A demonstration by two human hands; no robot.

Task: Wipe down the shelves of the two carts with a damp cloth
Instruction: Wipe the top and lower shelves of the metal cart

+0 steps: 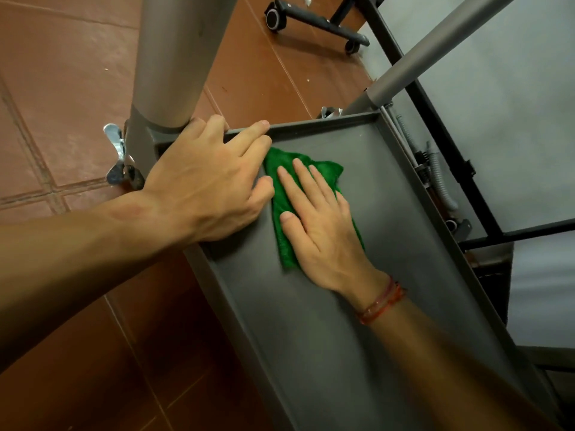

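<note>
A grey metal cart shelf [357, 188] with a raised rim runs from the upper middle to the lower right. A green cloth [280, 164] lies flat on it near the far left corner. My right hand [317, 225] presses down on the cloth with its fingers spread, a red band on the wrist. My left hand [205, 178] rests on the shelf's left rim at the corner, fingers over the edge beside the cloth, next to the thick grey cart post [174, 63].
A wing nut [116, 157] sticks out at the post's base. A second grey post [413, 57] rises at the shelf's far right corner. Grey hoses [438, 178] and a black frame [435, 126] lie to the right. A black chair base with castors [311, 20] stands on the red-brown tile floor.
</note>
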